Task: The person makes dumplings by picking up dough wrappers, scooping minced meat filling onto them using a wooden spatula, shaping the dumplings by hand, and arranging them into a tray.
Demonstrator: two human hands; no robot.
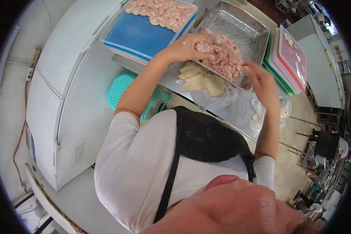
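A metal tray [243,29] sits tilted in view at the top, with a heap of minced meat [224,64] along its near side. My left hand [189,46] is at the tray's left edge, its fingers curled around a lump of minced meat. At the tray's lower right corner, my right hand [263,80] is bent toward the heap. Motion blurs its fingers, and what they hold cannot be made out. Below the tray lie pale round dough wrappers [206,82] on a clear plastic bag.
Rows of meat-topped dumplings [163,13] fill the far end of a blue-bottomed plastic box [138,35] at upper left. Stacked coloured lids [290,54] stand right of the tray. Another plastic bag [255,115] lies near my right forearm. A turquoise basket [119,91] is lower left.
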